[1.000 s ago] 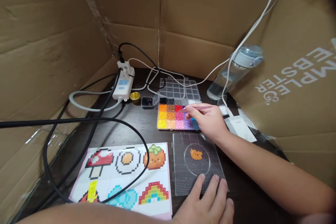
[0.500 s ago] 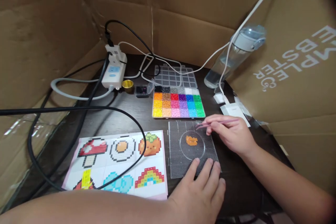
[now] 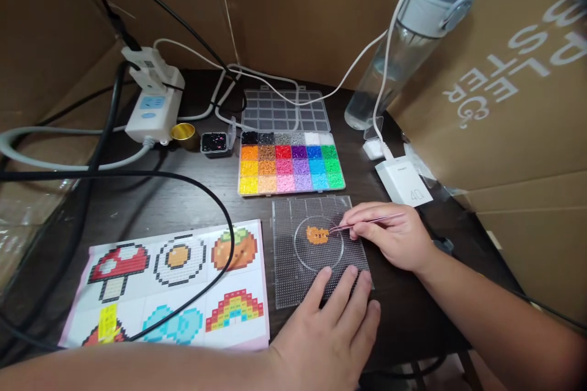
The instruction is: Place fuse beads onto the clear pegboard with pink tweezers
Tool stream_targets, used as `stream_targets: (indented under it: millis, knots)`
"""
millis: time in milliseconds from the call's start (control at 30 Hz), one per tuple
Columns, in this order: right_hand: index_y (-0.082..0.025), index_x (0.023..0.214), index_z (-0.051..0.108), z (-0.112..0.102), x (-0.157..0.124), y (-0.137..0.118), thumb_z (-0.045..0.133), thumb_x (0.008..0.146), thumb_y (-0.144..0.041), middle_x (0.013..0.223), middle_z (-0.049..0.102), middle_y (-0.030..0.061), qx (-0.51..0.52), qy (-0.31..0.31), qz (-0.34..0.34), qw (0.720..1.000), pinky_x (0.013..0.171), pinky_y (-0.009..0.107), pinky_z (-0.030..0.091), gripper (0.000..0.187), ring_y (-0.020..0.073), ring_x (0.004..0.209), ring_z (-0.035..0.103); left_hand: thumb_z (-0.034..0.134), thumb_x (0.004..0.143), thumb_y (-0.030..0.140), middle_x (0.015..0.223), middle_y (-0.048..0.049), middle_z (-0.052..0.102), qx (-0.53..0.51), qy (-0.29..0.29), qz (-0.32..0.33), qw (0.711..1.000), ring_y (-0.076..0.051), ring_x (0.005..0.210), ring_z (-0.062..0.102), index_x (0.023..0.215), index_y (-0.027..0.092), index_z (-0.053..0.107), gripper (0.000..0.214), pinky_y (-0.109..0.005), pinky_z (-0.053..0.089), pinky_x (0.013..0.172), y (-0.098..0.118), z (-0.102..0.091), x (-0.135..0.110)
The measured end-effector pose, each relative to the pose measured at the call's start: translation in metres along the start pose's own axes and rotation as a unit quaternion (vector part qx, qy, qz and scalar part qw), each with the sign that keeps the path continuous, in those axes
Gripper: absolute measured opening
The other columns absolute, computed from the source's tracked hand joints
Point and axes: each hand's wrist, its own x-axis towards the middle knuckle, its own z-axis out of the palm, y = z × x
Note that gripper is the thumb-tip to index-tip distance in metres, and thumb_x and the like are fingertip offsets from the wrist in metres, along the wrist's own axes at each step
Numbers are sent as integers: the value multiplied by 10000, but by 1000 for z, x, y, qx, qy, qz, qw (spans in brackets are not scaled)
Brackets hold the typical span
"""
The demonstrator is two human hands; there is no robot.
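Note:
A clear pegboard (image 3: 288, 281) lies on the dark table, with a ring outline on it. Inside the ring sits a small patch of orange beads (image 3: 316, 235) with a few dark ones. My right hand (image 3: 389, 235) pinches a pair of pink tweezers (image 3: 367, 223), whose tips reach the right edge of the orange patch. Whether a bead is between the tips is too small to tell. My left hand (image 3: 332, 324) lies flat with fingers spread, its fingertips on the board's near edge.
Behind the board stands a sorted bead box (image 3: 293, 162). A pattern sheet (image 3: 174, 287) lies at left under a black cable (image 3: 220, 201). Further back are a power strip (image 3: 153, 104), a gold cup (image 3: 184, 134), a small box of dark beads (image 3: 215, 142), a water bottle (image 3: 394, 61) and a white charger (image 3: 403, 180).
The tweezers in my right hand have moved from the board's far part down to the right edge of the orange beads. The view has shifted; my left hand stays on the board.

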Motion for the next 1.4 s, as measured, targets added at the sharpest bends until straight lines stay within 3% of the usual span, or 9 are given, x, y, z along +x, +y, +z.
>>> stream_targets:
  millis: [167, 667, 833, 967, 1167, 1300, 1400]
  knots:
    - [-222, 811, 804, -1, 0, -1, 705, 852, -195, 840, 780, 64, 1, -10, 12, 1000, 664, 256, 605, 110, 176, 767, 736, 424, 972, 422, 1489, -163, 466, 1, 7, 0, 1000, -343, 1372, 404, 1382, 158, 523, 497, -530, 216, 1075, 0, 0, 0]
    - [-211, 692, 780, 0, 0, -3, 706, 857, -277, 791, 775, 75, -2, 1, 35, 999, 706, 299, 613, 192, 197, 771, 735, 440, 968, 458, 1495, -165, 459, -15, -2, -1, 1000, -342, 1381, 395, 1387, 148, 524, 528, -522, 242, 1086, 0, -2, 0]
    - [-209, 773, 793, 1, -2, -2, 689, 881, -302, 741, 758, 61, 28, 30, 41, 998, 689, 291, 597, 176, 181, 730, 717, 413, 1000, 423, 1424, -115, 551, 24, 45, -8, 999, -307, 1322, 472, 1323, 200, 591, 431, -498, 293, 1046, 2, 3, 0]
    - [-216, 805, 795, 10, 21, -14, 690, 882, -339, 823, 767, 64, 37, 71, 38, 996, 625, 280, 582, 179, 141, 619, 675, 397, 1024, 346, 1349, -54, 619, 84, 101, -8, 991, -259, 1252, 535, 1283, 256, 619, 352, -448, 352, 1000, 0, 11, -1]
    - [-200, 784, 789, 44, 89, -36, 720, 839, -376, 665, 720, 37, 16, 140, 12, 990, 635, 295, 576, 197, 153, 631, 663, 382, 1031, 365, 1381, -73, 588, 112, 123, -9, 986, -261, 1258, 527, 1329, 241, 583, 380, -441, 383, 996, 1, 21, -5]
    - [-173, 778, 775, 65, 114, -29, 736, 800, -393, 709, 739, 53, -1, 122, 40, 992, 614, 309, 578, 225, 162, 624, 674, 383, 1030, 328, 1380, -94, 583, 109, 119, -6, 987, -274, 1258, 529, 1334, 225, 578, 376, -456, 379, 997, 3, 25, -6]
    - [-153, 807, 775, 67, 117, -27, 741, 793, -412, 720, 743, 67, -1, 111, 64, 992, 584, 307, 577, 262, 161, 601, 670, 360, 1035, 311, 1387, -100, 578, 98, 113, -10, 989, -278, 1261, 528, 1331, 224, 582, 380, -462, 369, 1003, 4, 25, -6]
